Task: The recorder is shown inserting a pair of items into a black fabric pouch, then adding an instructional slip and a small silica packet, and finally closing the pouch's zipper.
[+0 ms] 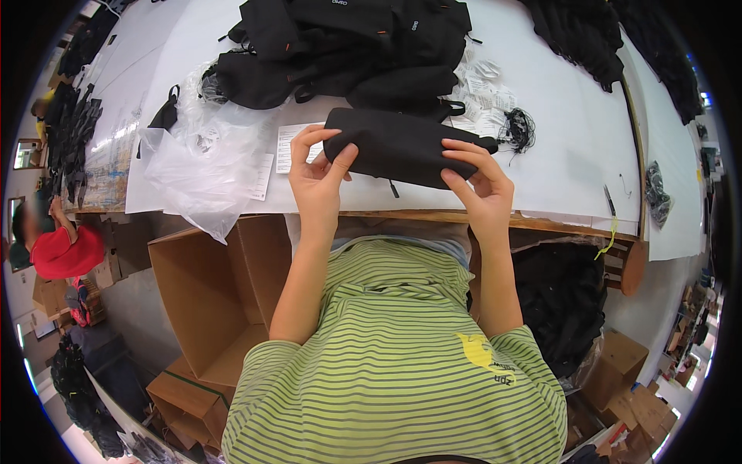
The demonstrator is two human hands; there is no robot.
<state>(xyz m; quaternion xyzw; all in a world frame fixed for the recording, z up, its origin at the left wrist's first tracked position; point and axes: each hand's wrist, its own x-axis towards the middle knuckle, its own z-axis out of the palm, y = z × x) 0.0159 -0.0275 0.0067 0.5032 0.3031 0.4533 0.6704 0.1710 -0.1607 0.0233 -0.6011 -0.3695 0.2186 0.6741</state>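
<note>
Both hands gripping one black fabric pouch, held flat just above the near edge of the white desk. Left hand closed on the pouch's left end, thumb on top, fingers curled behind. Right hand closed on the right end, fingertips pressed over the top surface. Small zipper pull dangling from the pouch's lower edge. Under and left of the pouch, a printed paper sheet, partly covered by the left hand. Crumpled clear plastic bags toward the near-left part of the desk, hanging over the near edge. Heap of black bags at the far middle of the desk, just behind the pouch. White paper tags with a tangle of black strings right of the pouch, near but not touching it. More dark fabric at the far-right corner. Open cardboard box below the desk's near edge on the left, black material in a bag below on the right. Another person in a red top off the left edge, well apart. Green-striped shirt filling the lower frame.
</note>
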